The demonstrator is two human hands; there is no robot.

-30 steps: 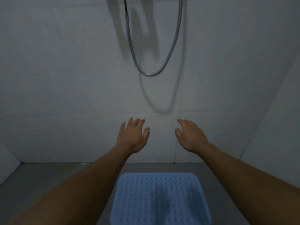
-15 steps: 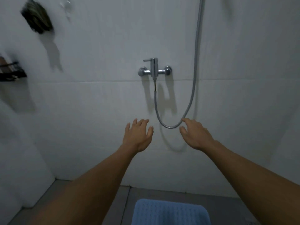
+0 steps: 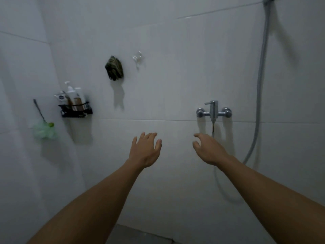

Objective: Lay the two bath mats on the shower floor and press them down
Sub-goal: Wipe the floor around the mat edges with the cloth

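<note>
A: Entry. The view is tilted up compared with a second ago. The blue perforated rubber bath mat, which filled the bottom edge then and was a sliver half a second ago, is now out of frame. Only a strip of grey shower floor (image 3: 144, 235) shows at the bottom.

B: Hands?

A: The left hand (image 3: 145, 150) and the right hand (image 3: 209, 150) reach forward in mid-air in front of the white tiled wall (image 3: 167, 88), much as before. The left fingers (image 3: 149, 136) are straight and slightly spread; the right fingers (image 3: 198, 136) are loosely curled. Neither hand holds or touches anything.

B: Meaning for the task?

A: Judgement only: one mat appears laid, since it sat flat on the floor a second ago. The head is lifting away from it, so the pressing of that mat looks finished or paused. The second mat appears in no frame; its place is unknown.

B: Other gaps?

A: The chrome mixer tap (image 3: 213, 111) and the grey shower hose (image 3: 260, 85) are clear, though the hose's lower loop hides behind the right forearm. The black wire caddy of bottles (image 3: 75, 110), the green mesh sponge (image 3: 44, 131) and a dark bundle hung on the wall (image 3: 114, 68) are blurred. Whether the mat's edges lie flat cannot be checked now.
</note>
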